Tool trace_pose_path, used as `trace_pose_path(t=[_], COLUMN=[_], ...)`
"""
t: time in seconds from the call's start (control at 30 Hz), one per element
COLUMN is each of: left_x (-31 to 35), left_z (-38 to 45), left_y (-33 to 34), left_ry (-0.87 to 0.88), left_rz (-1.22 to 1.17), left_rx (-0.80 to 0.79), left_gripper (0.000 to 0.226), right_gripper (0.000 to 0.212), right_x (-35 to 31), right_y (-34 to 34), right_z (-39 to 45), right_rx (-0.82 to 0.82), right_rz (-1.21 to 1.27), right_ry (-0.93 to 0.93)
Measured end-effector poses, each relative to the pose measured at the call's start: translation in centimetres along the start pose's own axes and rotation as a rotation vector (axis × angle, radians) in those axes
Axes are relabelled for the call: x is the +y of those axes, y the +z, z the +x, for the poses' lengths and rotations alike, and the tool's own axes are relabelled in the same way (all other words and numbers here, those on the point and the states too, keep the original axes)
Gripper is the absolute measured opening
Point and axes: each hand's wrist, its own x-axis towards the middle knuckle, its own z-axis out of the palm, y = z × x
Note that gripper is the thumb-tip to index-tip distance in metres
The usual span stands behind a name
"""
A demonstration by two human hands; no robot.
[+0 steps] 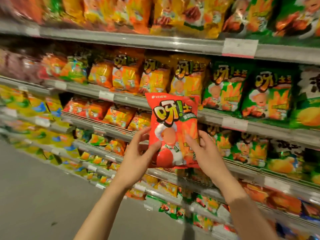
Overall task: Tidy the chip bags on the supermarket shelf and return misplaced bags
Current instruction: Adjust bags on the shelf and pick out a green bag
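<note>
Both hands hold one red bag (173, 129) upright in front of the shelves, face toward the camera, prob. so the label can be read and matched to a row. Left hand (136, 158) grips the bag's lower left edge, thumb on the front, fingers curled behind. Right hand (206, 153) holds the lower right edge the same way, thumb across the front and fingers wrapped round the side. Held by the bottom w/ two hands, the puffy bag stays flat and doesn't flop.

The bag hangs in the air, off any shelf, in front of the lip of the second shelf (121, 97), just below the yellow bags (188, 78) and left of the green bags (225, 87). Red-orange bags (81, 108) sit on the shelf below, toward its left end; likely its home, though blur makes the match unsure.

Shelving is grey metal, several tiers, each front edge carrying price tags (239, 48). Rows run yellow, orange, green, packed upright, faces out. Lower tiers hold smaller packs. Floor (34, 187) at lower left is plain grey. Light is warm; the edges of the view are smeared.
</note>
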Motion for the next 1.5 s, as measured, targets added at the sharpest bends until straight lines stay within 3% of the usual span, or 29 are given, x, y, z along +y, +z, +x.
trace_pose_path(t=[0.23,0.37,0.5,0.7,0.8,1.07,1.23,1.33,1.4,1.5], left_x=[-2.1,-2.8,-3.2,-5.0,-6.2,-9.5,-10.1,-10.9,-11.2,-11.7], left_z=[8.3,14.6,19.5,24.6,26.9,32.6,36.0,37.9,39.7,43.4], left_y=[-9.0,-14.5,-19.7,-26.2,-29.3,-39.9,-46.5,-49.4,-50.5,-51.7], left_ry=[0.034,0.02,0.062,0.07,0.07,0.096,0.097,0.101,0.152,0.233], left_rz=[0.044,0.062,0.095,0.058,0.048,0.029,0.05,0.092,0.156,0.294], left_rx=[0.023,0.014,0.017,0.006,-0.045,-0.231,-0.302,-0.334,-0.277,-0.079], left_gripper=[0.051,0.055,0.042,0.046,0.048,0.049,0.058,0.053,0.048,0.065], right_gripper=[0.099,0.066,0.08,0.082,0.07,0.089,0.042,0.041,0.04,0.038], right_x=[-2.7,-4.9,-6.7,-8.7,-9.1,-9.7,-11.3,-12.2,-12.8,-13.7], right_y=[9.7,15.4,20.8,27.5,30.6,42.2,48.9,51.6,51.9,51.2], right_z=[7.8,13.1,17.7,21.5,22.9,25.0,27.0,27.8,27.9,28.1], right_rx=[-0.023,-0.024,-0.003,0.003,0.034,0.257,0.34,0.392,0.427,0.491], right_rz=[0.076,0.139,0.178,0.2,0.181,0.184,0.122,0.118,0.085,0.002], right_ry=[-0.051,-0.057,-0.093,-0.105,-0.095,-0.091,-0.08,-0.076,-0.075,-0.092])
